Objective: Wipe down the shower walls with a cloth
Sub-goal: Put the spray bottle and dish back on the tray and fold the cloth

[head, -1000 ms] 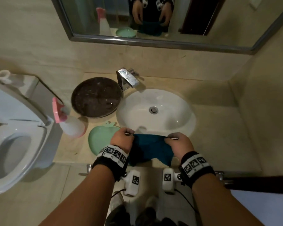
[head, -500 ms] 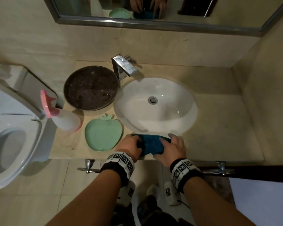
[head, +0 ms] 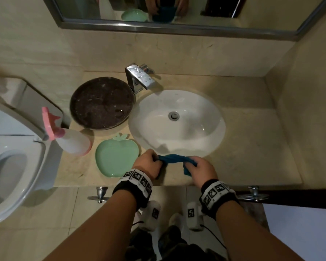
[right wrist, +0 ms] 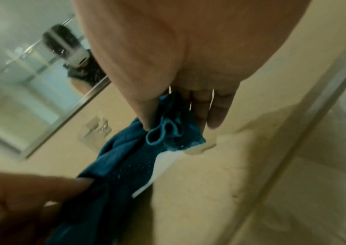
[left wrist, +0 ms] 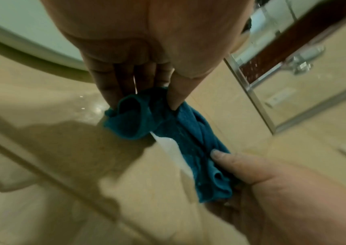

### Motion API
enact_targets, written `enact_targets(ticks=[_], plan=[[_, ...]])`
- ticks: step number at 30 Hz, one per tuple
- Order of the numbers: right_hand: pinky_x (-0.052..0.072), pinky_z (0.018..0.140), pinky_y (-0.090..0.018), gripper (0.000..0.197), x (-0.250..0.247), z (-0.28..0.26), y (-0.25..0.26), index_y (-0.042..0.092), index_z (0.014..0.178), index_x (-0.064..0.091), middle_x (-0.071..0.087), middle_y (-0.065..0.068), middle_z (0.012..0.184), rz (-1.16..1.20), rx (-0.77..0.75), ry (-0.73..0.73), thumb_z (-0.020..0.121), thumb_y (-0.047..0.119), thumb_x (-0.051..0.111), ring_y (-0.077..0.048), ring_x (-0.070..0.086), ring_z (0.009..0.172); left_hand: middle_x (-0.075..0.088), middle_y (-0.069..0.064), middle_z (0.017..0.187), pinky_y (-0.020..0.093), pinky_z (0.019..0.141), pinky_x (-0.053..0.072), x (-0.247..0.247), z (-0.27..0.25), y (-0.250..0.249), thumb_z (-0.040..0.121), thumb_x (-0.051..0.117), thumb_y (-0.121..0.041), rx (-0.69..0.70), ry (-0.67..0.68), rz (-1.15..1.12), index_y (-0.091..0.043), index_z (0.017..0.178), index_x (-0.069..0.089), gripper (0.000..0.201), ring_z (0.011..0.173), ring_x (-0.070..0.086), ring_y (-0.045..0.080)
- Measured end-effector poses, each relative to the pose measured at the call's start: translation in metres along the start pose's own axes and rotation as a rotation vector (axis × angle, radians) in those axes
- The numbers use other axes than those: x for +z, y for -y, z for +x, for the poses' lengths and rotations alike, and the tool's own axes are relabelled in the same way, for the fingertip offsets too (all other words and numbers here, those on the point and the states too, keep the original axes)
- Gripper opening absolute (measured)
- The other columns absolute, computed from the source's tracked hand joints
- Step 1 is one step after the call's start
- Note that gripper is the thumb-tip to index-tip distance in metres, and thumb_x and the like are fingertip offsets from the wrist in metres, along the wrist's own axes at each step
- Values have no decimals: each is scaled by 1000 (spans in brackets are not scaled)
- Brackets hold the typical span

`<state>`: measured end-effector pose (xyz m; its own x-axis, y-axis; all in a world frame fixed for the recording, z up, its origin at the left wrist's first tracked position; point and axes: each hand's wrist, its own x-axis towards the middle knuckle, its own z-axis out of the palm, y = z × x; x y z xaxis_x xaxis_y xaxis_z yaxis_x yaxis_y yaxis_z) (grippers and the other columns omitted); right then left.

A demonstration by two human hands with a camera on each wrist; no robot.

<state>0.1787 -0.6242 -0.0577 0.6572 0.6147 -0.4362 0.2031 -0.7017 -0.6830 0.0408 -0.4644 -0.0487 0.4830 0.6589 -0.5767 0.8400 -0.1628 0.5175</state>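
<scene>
A teal cloth (head: 174, 159) is bunched into a short roll over the counter's front edge, just before the white sink (head: 177, 121). My left hand (head: 149, 164) grips its left end, thumb and fingers pinching the folds (left wrist: 145, 114). My right hand (head: 198, 169) grips the right end, with a corner of cloth (head: 186, 171) hanging below the fist. In the right wrist view the cloth (right wrist: 168, 129) sits between thumb and fingers. The left wrist view shows the cloth stretched between both hands. No shower wall shows in the head view.
On the beige counter (head: 252, 147) stand a dark round basin (head: 102, 103), a green apple-shaped dish (head: 115, 157) and a pink-topped spray bottle (head: 72, 138). A chrome tap (head: 139, 77) is behind the sink. The toilet (head: 11, 157) is left; a mirror (head: 177, 12) hangs above.
The cloth was held spread between my hands a second ago, then pressed together at the counter edge; now it is bunched into a roll with one hand at each end.
</scene>
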Motion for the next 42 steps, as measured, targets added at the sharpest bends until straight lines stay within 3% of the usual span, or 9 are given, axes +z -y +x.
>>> enact_targets(ticks=[7, 11, 22, 27, 31, 38, 39, 40, 42], plan=[[62, 87, -43, 10, -6, 6, 35, 29, 100, 73, 77, -8, 102, 470, 68, 51, 100, 24, 64, -24, 74, 95, 73, 23, 102, 55, 83, 62, -14, 2, -23, 77, 80, -31, -181, 30, -717, -13, 90, 62, 28, 95, 73, 42], [61, 88, -41, 28, -1, 1, 43, 30, 120, 66, 76, 2, 111, 620, 69, 199, 94, 29, 74, -18, 74, 102, 69, 19, 89, 37, 62, 63, -10, -16, -42, 104, 62, -17, -215, 217, -1120, -5, 97, 62, 14, 65, 71, 27], [60, 63, -36, 13, -74, -10, 10, 13, 112, 65, 70, -17, 105, 850, 314, -197, 101, 7, 59, -32, 69, 90, 61, 9, 76, 28, 52, 50, -1, -16, -86, 108, 54, -23, -165, 220, -1008, -7, 93, 59, 23, 57, 57, 22], [56, 94, -50, 31, -119, -14, -41, 8, 123, 66, 69, -13, 110, 842, 501, -405, 99, 28, 65, -34, 65, 100, 62, 10, 80, 27, 52, 47, 16, -22, -124, 107, 56, -24, -106, 268, -966, -7, 94, 60, 22, 58, 57, 23], [50, 86, -33, 41, -134, -16, -55, 0, 124, 67, 69, -19, 116, 571, 547, -399, 101, 34, 60, -36, 65, 112, 64, 13, 90, 26, 50, 47, 19, -29, -140, 106, 58, -23, -81, 243, -962, -4, 105, 61, 19, 60, 58, 24], [53, 101, -47, 37, -128, 11, 32, -6, 124, 57, 60, -19, 132, 962, 373, -219, 102, 24, 58, -45, 58, 124, 68, 14, 113, 35, 68, 57, -34, -37, -126, 105, 60, -26, -87, 26, -1040, -7, 122, 64, 26, 84, 68, 29], [57, 88, -43, 41, -124, 16, 48, -10, 121, 55, 31, -16, 151, 976, 343, -159, 100, 24, 60, -51, 60, 113, 67, 14, 114, 35, 68, 58, -46, -39, -120, 105, 60, -26, -86, -11, -1055, -8, 123, 63, 26, 86, 68, 29], [55, 72, -36, 40, -120, 19, 63, -8, 110, 54, 35, 2, 106, 968, 308, -100, 95, 28, 64, -54, 57, 92, 67, 13, 115, 35, 69, 58, -59, -41, -113, 105, 60, -26, -86, -46, -1073, -8, 124, 63, 26, 87, 68, 29], [57, 76, -35, 30, -105, 24, 90, 8, 103, 55, 54, -5, 96, 948, 261, -26, 94, 34, 66, -30, 60, 81, 66, 12, 113, 36, 70, 57, -87, -47, -95, 105, 59, -24, -89, -125, -1109, -9, 121, 63, 23, 85, 67, 28]])
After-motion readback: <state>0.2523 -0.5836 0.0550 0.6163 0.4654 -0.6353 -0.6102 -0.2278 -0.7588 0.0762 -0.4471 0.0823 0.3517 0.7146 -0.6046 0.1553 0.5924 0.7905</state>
